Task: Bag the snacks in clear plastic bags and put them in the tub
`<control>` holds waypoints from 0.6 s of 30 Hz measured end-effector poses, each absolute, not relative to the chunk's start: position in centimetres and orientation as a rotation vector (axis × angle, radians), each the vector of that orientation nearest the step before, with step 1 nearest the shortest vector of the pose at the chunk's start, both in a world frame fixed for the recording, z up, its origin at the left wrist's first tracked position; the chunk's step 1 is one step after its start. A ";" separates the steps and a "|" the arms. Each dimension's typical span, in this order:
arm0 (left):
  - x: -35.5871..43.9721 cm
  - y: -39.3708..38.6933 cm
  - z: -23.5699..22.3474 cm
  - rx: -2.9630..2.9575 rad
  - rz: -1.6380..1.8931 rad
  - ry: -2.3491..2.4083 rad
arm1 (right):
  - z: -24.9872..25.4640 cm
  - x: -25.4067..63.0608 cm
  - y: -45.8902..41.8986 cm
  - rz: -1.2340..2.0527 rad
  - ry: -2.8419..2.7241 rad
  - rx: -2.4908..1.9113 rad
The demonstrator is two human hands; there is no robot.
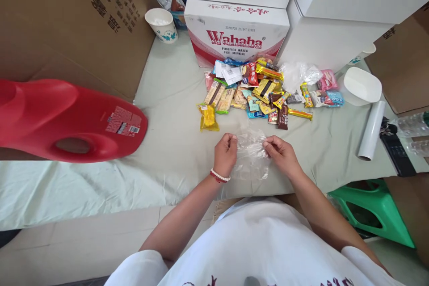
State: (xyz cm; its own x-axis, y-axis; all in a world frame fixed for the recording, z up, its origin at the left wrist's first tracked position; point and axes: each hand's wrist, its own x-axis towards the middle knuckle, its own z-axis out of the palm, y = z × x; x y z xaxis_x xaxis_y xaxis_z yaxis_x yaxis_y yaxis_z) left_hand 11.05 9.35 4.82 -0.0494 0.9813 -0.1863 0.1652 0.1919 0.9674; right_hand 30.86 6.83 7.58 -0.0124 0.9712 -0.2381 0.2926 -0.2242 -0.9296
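A clear, crinkled plastic bag (252, 154) is stretched between my two hands, low over the near part of the table. My left hand (225, 154) pinches its left side between thumb and fingers. On the other side, my right hand (281, 154) grips the bag near its upper right edge. Just beyond the bag lies a heap of small wrapped snacks (264, 90). A yellow-wrapped snack (208, 117) lies at the heap's left edge, and a brown cocoa packet (283, 117) lies at its near side.
Behind the snacks stands a Wahaha water carton (234, 31). A large red plastic jug (100, 120) lies at the left. To the right are a white plastic bowl (362, 85), a roll of film (372, 130) and a black device (397, 152). A paper cup (162, 27) stands far left.
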 end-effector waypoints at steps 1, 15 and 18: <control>11.1 9.2 4.5 1.115 1.056 1.452 | 7.1 31.1 6.5 1.340 -1.269 -1.611; 11.4 7.1 3.4 1.170 1.072 1.454 | 6.4 29.7 7.4 0.643 -1.628 -1.736; 11.4 7.0 3.4 1.191 1.051 1.451 | 4.9 28.4 9.1 0.749 -1.668 -1.734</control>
State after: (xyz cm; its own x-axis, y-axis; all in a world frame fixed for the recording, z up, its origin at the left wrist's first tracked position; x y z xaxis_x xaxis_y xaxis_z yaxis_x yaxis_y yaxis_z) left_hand 11.45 7.00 3.37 -0.0742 0.9866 -0.1450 0.1694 0.1558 0.9732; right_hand 28.43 9.12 4.90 0.0453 0.9989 0.0141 0.6528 -0.0189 -0.7573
